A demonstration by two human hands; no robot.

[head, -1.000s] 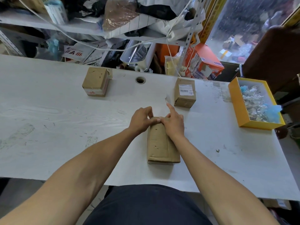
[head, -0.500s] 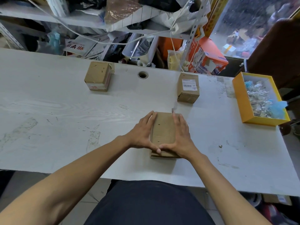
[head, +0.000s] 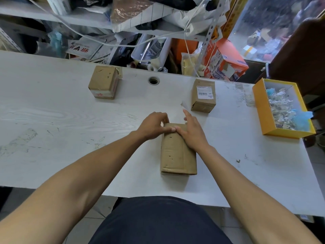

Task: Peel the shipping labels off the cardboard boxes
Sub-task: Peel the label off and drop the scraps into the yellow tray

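My left hand [head: 154, 126] and my right hand [head: 192, 133] rest on the far end of the long cardboard box [head: 177, 152] right in front of me. Its long side points away from me. My fingers lie flat on it, not pinching anything. I see no label on top. The box with the shipping label [head: 204, 92] sits farther away on the table [head: 61, 120], closer to my right hand.
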